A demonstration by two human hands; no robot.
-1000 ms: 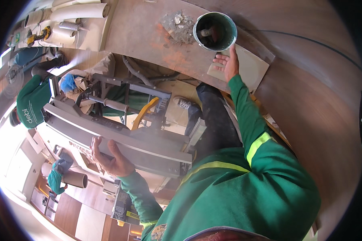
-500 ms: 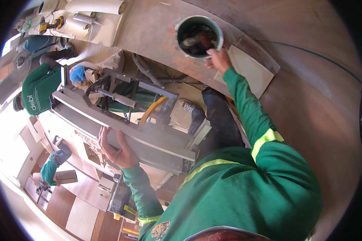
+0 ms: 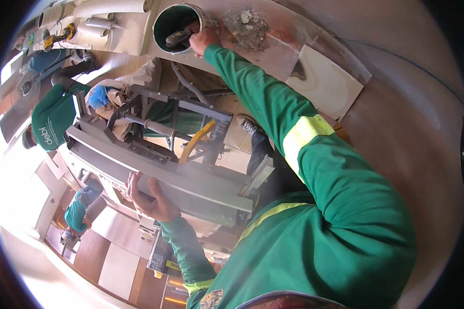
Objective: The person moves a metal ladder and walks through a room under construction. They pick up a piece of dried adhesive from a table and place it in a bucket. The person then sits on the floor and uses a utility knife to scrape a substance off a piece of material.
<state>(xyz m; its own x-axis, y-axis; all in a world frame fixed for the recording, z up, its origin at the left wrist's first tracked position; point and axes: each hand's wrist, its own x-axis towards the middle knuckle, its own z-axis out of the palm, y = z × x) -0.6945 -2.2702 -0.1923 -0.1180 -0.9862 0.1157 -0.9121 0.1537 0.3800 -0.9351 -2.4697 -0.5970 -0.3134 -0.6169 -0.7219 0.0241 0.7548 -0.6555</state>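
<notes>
My right hand is closed on the near right rim of a round bucket with a dark inside. Grey and reddish-brown objects lie in the bucket, too dim to name. Just right of it a heap of grey rubble sits on the dusty board. My left hand rests on the long grey metal rail of a framed machine, its fingers spread along the edge. A curved yellow lever and a round bar stand within that frame.
A pale panel with a dark mark leans over the board's right end. Rolls and a yellow drill lie at the far left. Two people in green tops work on the left. A dark cable crosses the right side.
My right hand has moved left with the bucket, and the rubble heap now shows beside it. My left hand stays on the rail, almost unmoved.
</notes>
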